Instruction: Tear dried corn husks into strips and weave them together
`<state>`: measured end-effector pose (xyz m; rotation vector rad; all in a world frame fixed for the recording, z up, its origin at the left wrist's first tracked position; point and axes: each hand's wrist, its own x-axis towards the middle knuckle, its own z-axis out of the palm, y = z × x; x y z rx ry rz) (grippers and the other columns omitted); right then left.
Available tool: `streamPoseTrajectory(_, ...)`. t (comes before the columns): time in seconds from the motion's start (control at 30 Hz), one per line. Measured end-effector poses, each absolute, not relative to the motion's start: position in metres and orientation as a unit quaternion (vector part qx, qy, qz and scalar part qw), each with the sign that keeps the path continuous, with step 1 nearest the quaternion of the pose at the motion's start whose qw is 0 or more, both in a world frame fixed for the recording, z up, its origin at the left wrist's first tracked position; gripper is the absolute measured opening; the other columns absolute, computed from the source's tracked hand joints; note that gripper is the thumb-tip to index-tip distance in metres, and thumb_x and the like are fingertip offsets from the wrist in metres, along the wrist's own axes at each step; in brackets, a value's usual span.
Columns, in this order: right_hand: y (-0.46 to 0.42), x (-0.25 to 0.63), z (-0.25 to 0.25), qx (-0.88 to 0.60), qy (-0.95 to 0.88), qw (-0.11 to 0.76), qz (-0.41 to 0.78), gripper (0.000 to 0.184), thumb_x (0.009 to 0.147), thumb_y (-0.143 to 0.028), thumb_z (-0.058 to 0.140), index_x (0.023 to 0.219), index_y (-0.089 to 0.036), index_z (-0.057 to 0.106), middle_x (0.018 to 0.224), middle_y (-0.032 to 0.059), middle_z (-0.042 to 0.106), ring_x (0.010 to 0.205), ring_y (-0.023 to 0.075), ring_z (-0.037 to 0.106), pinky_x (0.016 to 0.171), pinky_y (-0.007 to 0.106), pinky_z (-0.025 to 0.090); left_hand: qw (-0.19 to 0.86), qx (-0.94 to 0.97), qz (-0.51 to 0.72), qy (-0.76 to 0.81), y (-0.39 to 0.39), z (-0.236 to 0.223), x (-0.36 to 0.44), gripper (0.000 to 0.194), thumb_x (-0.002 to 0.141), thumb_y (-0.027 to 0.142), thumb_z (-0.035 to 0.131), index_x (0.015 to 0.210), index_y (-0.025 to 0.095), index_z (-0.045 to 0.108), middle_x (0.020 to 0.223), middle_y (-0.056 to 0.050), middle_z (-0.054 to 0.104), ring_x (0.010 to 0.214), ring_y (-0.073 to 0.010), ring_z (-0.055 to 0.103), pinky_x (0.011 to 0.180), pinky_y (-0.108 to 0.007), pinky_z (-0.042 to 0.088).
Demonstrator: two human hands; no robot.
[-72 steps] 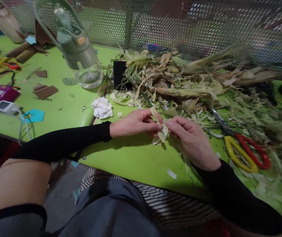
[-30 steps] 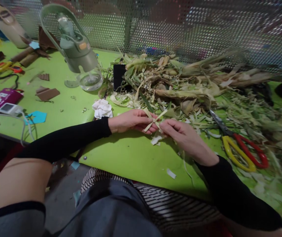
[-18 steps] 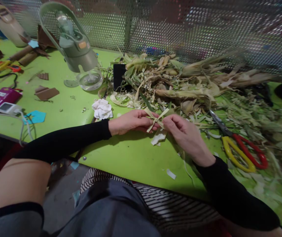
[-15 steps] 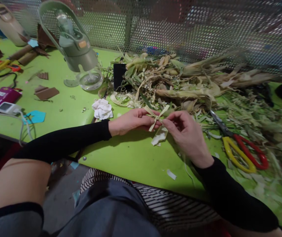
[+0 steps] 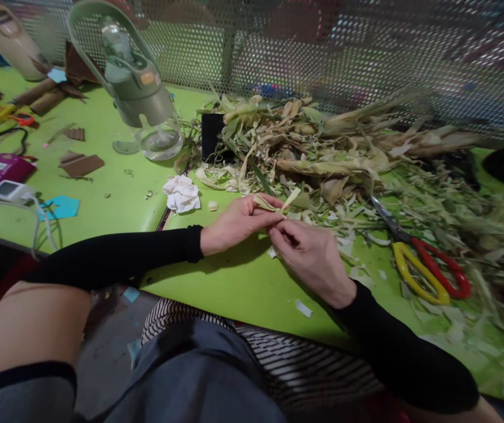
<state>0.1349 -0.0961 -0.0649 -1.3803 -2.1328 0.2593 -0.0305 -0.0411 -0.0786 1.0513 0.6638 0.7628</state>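
Note:
Pale corn husk strips [image 5: 291,200], crossed into a small knotted piece, stick up between my hands near the table's front. My left hand [image 5: 241,225] pinches this piece from the left with its thumb and fingers. From the right, the fingertips of my right hand [image 5: 311,252] press together at its lower side, touching the left fingertips. The lower part of the piece is hidden behind my fingers. To the right lie scissors [image 5: 419,267] with one yellow and one red handle. Behind my hands spreads a heap of corn husks [image 5: 313,153].
A green-capped water bottle [image 5: 135,88] stands at the back left. Left of my hands lie a crumpled white paper [image 5: 181,194], a purple device [image 5: 3,174] with a cable, and brown cardboard pieces [image 5: 81,164]. A perforated metal screen [image 5: 269,47] rises along the table's back.
Earlier the crossed strips showed openly between my hands. My right hand has since moved left and down against the left fingertips, covering the lower strips. The left hand has turned slightly.

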Motion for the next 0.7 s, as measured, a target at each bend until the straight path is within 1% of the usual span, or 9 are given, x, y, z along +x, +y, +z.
streamPoseTrajectory(0.1, -0.098, 0.133, -0.063, -0.502, -0.806, 0.288, 0.123, 0.032, 0.093, -0.02, 0.052, 0.063, -0.022, 0.04, 0.054, -0.0047, 0.04, 0.048, 0.0098, 0.035, 0.05, 0.027, 0.026, 0.727, 0.51, 0.325, 0.324, -0.043, -0.073, -0.032, 0.021, 0.089, 0.02, 0.07, 0.106, 0.012, 0.061, 0.065, 0.006, 0.061, 0.058, -0.0052, 0.051, 0.061, -0.02, 0.038)
streamPoseTrajectory(0.27, -0.102, 0.129, -0.062, -0.508, -0.8, 0.279, 0.155, 0.035, 0.092, -0.025, 0.05, 0.061, -0.023, 0.035, 0.053, -0.0049, 0.037, 0.048, 0.0104, 0.032, 0.051, 0.028, 0.025, 0.73, 0.519, 0.291, 0.335, -0.042, -0.067, -0.034, 0.02, 0.089, 0.019, 0.068, 0.105, 0.011, 0.06, 0.069, 0.004, 0.064, 0.061, -0.0063, 0.054, 0.066, -0.022, 0.041)
streamPoseTrajectory(0.4, -0.101, 0.128, -0.069, -0.505, -0.798, 0.282, 0.168, 0.036, 0.092, -0.024, 0.05, 0.06, -0.023, 0.034, 0.053, -0.0047, 0.037, 0.049, 0.0107, 0.031, 0.051, 0.029, 0.026, 0.726, 0.523, 0.287, 0.341, -0.04, -0.071, -0.032, 0.019, 0.088, 0.019, 0.069, 0.103, 0.011, 0.061, 0.067, 0.005, 0.063, 0.058, -0.0056, 0.051, 0.063, -0.021, 0.037)
streamPoseTrajectory(0.5, -0.098, 0.13, -0.072, -0.494, -0.799, 0.291, 0.181, 0.034, 0.093, -0.024, 0.051, 0.06, -0.023, 0.04, 0.055, -0.0038, 0.043, 0.05, 0.0109, 0.034, 0.052, 0.029, 0.028, 0.726, 0.519, 0.288, 0.347, -0.037, -0.073, -0.031, 0.018, 0.088, 0.018, 0.068, 0.103, 0.011, 0.061, 0.067, 0.005, 0.063, 0.057, -0.005, 0.051, 0.063, -0.02, 0.038)
streamPoseTrajectory(0.57, -0.096, 0.133, -0.069, -0.483, -0.8, 0.296, 0.199, 0.033, 0.095, -0.028, 0.054, 0.062, -0.022, 0.047, 0.057, -0.0026, 0.049, 0.051, 0.0116, 0.04, 0.054, 0.029, 0.032, 0.735, 0.514, 0.281, 0.341, -0.034, -0.07, -0.032, 0.018, 0.088, 0.019, 0.069, 0.102, 0.012, 0.062, 0.069, 0.005, 0.064, 0.059, -0.0047, 0.052, 0.065, -0.021, 0.041)
streamPoseTrajectory(0.63, -0.095, 0.139, -0.062, -0.487, -0.786, 0.314, 0.213, 0.03, 0.097, -0.034, 0.056, 0.069, -0.022, 0.057, 0.062, -0.0008, 0.057, 0.054, 0.0127, 0.047, 0.054, 0.029, 0.035, 0.753, 0.501, 0.272, 0.329, -0.033, -0.064, -0.033, 0.014, 0.089, 0.018, 0.067, 0.101, 0.012, 0.064, 0.076, 0.002, 0.068, 0.064, -0.0053, 0.057, 0.072, -0.022, 0.046)
streamPoseTrajectory(0.7, -0.094, 0.145, -0.054, -0.523, -0.741, 0.366, 0.206, 0.03, 0.099, -0.041, 0.055, 0.077, -0.021, 0.063, 0.065, 0.0001, 0.059, 0.054, 0.0127, 0.048, 0.051, 0.028, 0.035, 0.774, 0.474, 0.269, 0.324, -0.034, -0.058, -0.035, 0.012, 0.091, 0.011, 0.06, 0.102, 0.012, 0.065, 0.088, -0.003, 0.073, 0.074, -0.007, 0.064, 0.084, -0.026, 0.051)
